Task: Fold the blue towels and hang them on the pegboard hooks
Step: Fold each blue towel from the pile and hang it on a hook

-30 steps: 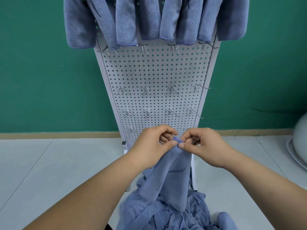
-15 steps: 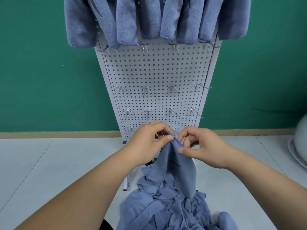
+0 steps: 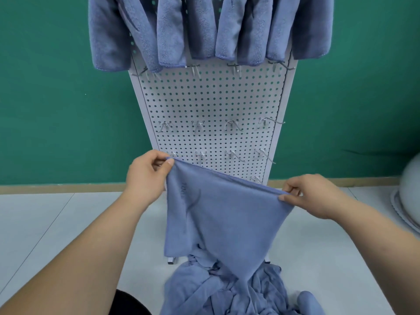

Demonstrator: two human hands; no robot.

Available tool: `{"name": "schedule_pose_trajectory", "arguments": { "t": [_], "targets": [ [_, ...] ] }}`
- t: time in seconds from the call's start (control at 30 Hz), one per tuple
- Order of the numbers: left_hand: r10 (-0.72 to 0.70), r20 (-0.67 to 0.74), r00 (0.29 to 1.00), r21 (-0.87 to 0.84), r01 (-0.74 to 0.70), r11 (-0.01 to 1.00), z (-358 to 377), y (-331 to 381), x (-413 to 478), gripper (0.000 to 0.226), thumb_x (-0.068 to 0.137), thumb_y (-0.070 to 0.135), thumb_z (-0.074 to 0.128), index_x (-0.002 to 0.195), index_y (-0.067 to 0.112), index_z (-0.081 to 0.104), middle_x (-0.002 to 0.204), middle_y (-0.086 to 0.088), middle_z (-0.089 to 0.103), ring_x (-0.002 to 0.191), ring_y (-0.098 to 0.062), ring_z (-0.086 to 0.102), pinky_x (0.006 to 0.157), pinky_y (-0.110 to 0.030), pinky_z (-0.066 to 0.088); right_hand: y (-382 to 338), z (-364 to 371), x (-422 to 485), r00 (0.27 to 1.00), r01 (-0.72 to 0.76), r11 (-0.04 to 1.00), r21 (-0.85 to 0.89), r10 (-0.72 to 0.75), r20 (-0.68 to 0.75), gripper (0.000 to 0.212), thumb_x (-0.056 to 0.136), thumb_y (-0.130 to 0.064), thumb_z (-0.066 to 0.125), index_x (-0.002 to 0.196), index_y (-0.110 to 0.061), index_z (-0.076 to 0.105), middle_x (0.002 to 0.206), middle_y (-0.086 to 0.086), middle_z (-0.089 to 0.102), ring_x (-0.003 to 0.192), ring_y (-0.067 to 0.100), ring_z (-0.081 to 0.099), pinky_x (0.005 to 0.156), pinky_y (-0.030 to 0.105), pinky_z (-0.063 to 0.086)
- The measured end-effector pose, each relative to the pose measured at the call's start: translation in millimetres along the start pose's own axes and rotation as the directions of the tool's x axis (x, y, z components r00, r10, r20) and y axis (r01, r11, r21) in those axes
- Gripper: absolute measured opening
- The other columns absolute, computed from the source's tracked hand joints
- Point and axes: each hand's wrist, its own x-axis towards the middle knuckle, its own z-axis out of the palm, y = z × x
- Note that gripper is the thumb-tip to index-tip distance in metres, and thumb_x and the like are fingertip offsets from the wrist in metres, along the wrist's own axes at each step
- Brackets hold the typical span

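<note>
A blue towel (image 3: 218,210) hangs stretched between my hands in front of the white pegboard (image 3: 211,103). My left hand (image 3: 147,176) pinches its upper left corner. My right hand (image 3: 311,194) pinches the upper right corner, a little lower. The towel's bottom trails into a heap of blue towels (image 3: 229,289) on the floor. Several folded blue towels (image 3: 204,28) hang along the top row of the pegboard. Bare metal hooks (image 3: 231,125) stand in rows below them; the held towel hides the lowest part of the board.
The pegboard stands on a pale tiled floor (image 3: 56,223) against a green wall (image 3: 56,87) with a wooden skirting. A white rounded object (image 3: 409,201) sits at the right edge. A dark shape (image 3: 131,303) lies at the bottom, near my left forearm.
My hands were close together on one bunched corner; they have moved apart along the edge, the right hand going right and down, and the towel is now spread wide.
</note>
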Motion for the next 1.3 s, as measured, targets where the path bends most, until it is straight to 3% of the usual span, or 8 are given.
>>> {"name": "schedule_pose_trajectory", "arguments": {
  "t": [0.17,0.33,0.57,0.67,0.9,1.0,1.13,1.3],
  "targets": [
    [-0.013,-0.075,0.997,0.086,0.019,0.996,-1.8,-9.1,2.8,0.014,0.097,0.024,0.073,0.086,0.032,0.071,0.084,0.007,0.073,0.077,-0.016,0.067,0.082,-0.035,0.057,4.5,-8.3,-3.1,0.972,0.12,0.993,0.006,-0.116,-0.202,0.014,0.091,-0.054,0.073,0.088,-0.04,0.073,0.098,-0.021,0.063,0.098,0.015,0.058,0.082,0.035,0.048],
    [-0.036,-0.084,0.996,0.099,0.044,0.994,-5.7,-9.0,3.2,0.006,0.095,0.028,0.077,0.089,0.03,0.078,0.083,0.006,0.075,0.08,-0.02,0.068,0.077,-0.034,0.056,10.6,-5.2,-1.3,0.934,-0.091,0.987,-0.134,0.038,-0.355,0.019,0.092,-0.055,0.071,0.097,-0.038,0.078,0.12,-0.008,0.058,0.113,0.023,0.051,0.08,0.04,0.053],
    [-0.017,-0.081,0.997,0.228,0.035,0.973,-4.9,-7.3,3.2,0.003,0.094,0.026,0.078,0.093,0.028,0.08,0.084,0.013,0.074,0.08,-0.01,0.067,0.069,-0.023,0.048,-8.0,-15.9,-4.6,0.768,-0.06,0.997,0.051,0.078,-0.636,0.014,0.091,-0.044,0.077,0.09,-0.03,0.082,0.086,-0.009,0.077,0.076,0.017,0.069,0.062,0.029,0.051],
    [-0.008,-0.073,0.997,0.274,0.028,0.961,-5.6,-8.3,3.7,0.003,0.095,0.025,0.077,0.095,0.028,0.077,0.083,0.016,0.071,0.077,-0.004,0.066,0.067,-0.018,0.045,-17.4,-26.6,-10.0,0.741,0.043,0.966,0.256,0.141,-0.656,0.009,0.084,-0.038,0.086,0.084,-0.031,0.081,0.077,-0.017,0.075,0.072,0.001,0.07,0.071,0.026,0.055],
    [0.042,-0.026,0.999,0.388,-0.029,0.921,-0.3,-7.4,3.7,0.006,0.099,0.026,0.07,0.102,0.03,0.074,0.081,0.018,0.07,0.075,-0.013,0.065,0.067,-0.03,0.047,-9.9,-26.4,-8.5,0.713,-0.023,0.994,-0.111,-0.062,-0.698,0.02,0.09,-0.031,0.081,0.106,-0.021,0.08,0.081,-0.005,0.072,0.083,0.024,0.054,0.065,0.032,0.042],
    [0.075,-0.041,0.996,0.416,-0.051,0.908,2.5,-4.2,3.4,0.014,0.1,0.024,0.069,0.11,0.026,0.078,0.083,0.016,0.07,0.08,-0.018,0.064,0.072,-0.03,0.048,-12.2,-22.3,-7.3,0.751,-0.034,0.999,-0.012,0.018,-0.66,0.01,0.095,-0.032,0.075,0.097,-0.022,0.076,0.088,-0.004,0.071,0.087,0.025,0.057,0.07,0.033,0.042],
    [-0.059,-0.065,0.996,0.129,0.067,0.989,4.6,3.6,1.1,0.008,0.1,0.024,0.069,0.1,0.023,0.077,0.088,0.009,0.074,0.083,-0.015,0.067,0.079,-0.031,0.052,-17.5,-27.1,-11.5,0.795,0.062,0.897,0.437,0.22,-0.565,0.006,0.101,-0.03,0.068,0.099,-0.025,0.067,0.094,-0.016,0.071,0.087,0.006,0.066,0.077,0.029,0.047],
    [-0.192,0.065,0.979,-0.462,0.2,0.864,1.0,19.9,-1.4,0.013,0.103,0.021,0.068,0.093,0.014,0.073,0.09,0.0,0.073,0.083,-0.014,0.064,0.083,-0.029,0.054,-12.5,-36.6,-15.8,0.844,0.222,0.493,0.841,0.335,-0.419,0.019,0.1,-0.038,0.07,0.099,-0.019,0.07,0.087,-0.003,0.068,0.081,0.016,0.054,0.074,0.033,0.044]
  ]
}}
